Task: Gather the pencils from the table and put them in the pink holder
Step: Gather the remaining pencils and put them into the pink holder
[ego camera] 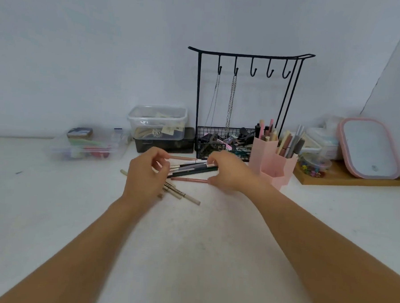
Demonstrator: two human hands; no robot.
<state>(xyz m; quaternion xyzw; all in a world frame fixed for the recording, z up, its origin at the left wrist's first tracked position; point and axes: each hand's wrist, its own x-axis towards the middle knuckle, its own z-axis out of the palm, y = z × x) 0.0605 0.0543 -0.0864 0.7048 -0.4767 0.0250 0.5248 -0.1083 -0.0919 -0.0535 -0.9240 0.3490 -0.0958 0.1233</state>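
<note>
Pencils loose at frame centre on tabletop; light, stiff, roll easily; left hand and right hand pinch bundle ends; pink holder just right.

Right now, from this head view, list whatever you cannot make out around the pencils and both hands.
- Left ends of the bunched pencils: hidden behind the left hand.
- Their right ends: covered by the right hand; its grip cannot be told.
- Left hand's fingertips: motion-blurred, so contact with the pencils is unclear.
- Beige pencils: partly under the left hand, count uncertain.
- Pink holder: its lowest front compartment's inside is not visible.
- Wire basket contents: too small and cluttered.
</note>
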